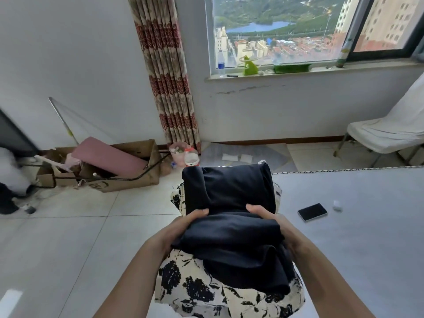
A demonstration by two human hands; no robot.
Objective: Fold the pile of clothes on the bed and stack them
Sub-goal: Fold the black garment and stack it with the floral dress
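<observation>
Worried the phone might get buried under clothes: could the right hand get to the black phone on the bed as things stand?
Probably yes, but not at once. The phone lies in the open on the grey bed, just right of the right hand, with nothing between. That hand first has to release its grip on the black garment.

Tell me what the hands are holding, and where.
Both grip the folded black garment: left hand on its left edge, right hand on its right edge.
</observation>
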